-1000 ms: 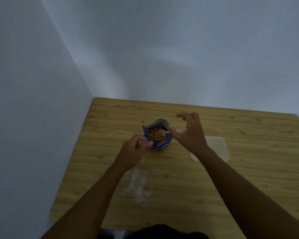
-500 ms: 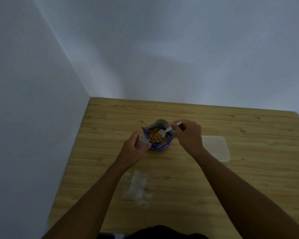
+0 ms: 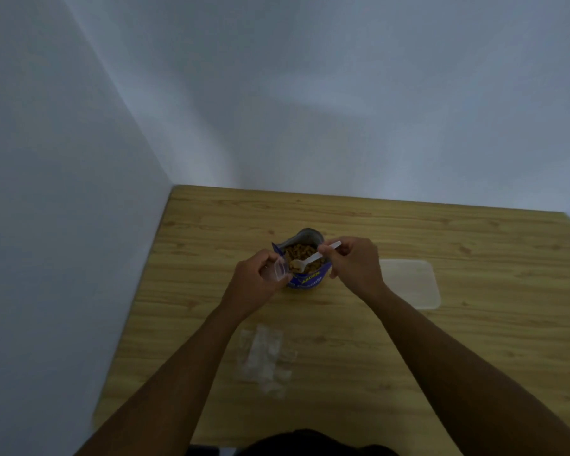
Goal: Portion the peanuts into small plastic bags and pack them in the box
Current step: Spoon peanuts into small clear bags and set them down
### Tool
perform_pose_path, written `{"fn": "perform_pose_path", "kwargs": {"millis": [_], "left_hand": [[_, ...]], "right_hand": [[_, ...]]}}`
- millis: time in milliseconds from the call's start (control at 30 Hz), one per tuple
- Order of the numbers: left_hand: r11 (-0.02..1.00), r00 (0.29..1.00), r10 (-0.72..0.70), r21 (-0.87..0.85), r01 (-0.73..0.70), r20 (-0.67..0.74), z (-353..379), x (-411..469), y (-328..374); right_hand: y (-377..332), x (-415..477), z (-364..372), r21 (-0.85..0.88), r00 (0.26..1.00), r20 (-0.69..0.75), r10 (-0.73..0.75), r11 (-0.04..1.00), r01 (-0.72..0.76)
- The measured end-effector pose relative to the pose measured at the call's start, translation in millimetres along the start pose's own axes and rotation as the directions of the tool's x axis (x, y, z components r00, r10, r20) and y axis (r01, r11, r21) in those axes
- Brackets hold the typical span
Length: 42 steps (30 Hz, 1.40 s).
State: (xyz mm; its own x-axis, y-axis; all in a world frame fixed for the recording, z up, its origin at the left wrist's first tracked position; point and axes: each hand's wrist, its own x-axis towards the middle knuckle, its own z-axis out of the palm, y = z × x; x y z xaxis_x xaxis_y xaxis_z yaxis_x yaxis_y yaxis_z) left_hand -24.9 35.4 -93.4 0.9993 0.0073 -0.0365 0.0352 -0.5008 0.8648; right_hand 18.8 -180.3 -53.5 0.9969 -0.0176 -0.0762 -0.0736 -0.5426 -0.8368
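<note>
Wooden table fills the lower view, tucked into a wall corner. Clear plastic box lies flat just right of the right hand, lid and base not told apart. Loose pile of small plastic bags sits on the table nearer the body than the left hand. Blue peanut pouch stands open between both hands (peanuts visible inside). Left hand closed around one small bag, mouth held open beside the pouch. Right hand pinches a white plastic spoon, bowl down among the peanuts.
</note>
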Motion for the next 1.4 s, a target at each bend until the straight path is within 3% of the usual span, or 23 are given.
{"fn": "perform_pose_path", "kwargs": {"millis": [233, 433, 733, 1100, 1400], "left_hand": [[1.0, 1.0, -0.029, -0.002, 0.029, 0.006, 0, 1, 0], [1.0, 0.999, -0.026, 0.005, 0.026, -0.02, -2, -1, 1], [0.997, 0.996, -0.014, 0.076, 0.021, -0.092, -13, 2, 20], [0.984, 0.995, 0.015, 0.176, 0.002, -0.096, -7, 21, 46], [0.957, 0.993, 0.056, 0.288, -0.024, -0.105, -1, 33, 61]], "right_hand": [[-1, -1, 3, 0.185, 0.984, -0.018, 0.175, 0.968, -0.169], [4, 2, -3, 0.382, 0.936, 0.024, 0.351, 0.862, -0.333], [9, 6, -25, 0.518, 0.87, 0.055, 0.491, 0.731, -0.445], [-11, 19, -58, 0.589, 0.908, 0.075, 0.412, 0.716, -0.373], [-41, 22, -66, 0.491, 0.962, 0.099, 0.253, 0.829, -0.269]]}}
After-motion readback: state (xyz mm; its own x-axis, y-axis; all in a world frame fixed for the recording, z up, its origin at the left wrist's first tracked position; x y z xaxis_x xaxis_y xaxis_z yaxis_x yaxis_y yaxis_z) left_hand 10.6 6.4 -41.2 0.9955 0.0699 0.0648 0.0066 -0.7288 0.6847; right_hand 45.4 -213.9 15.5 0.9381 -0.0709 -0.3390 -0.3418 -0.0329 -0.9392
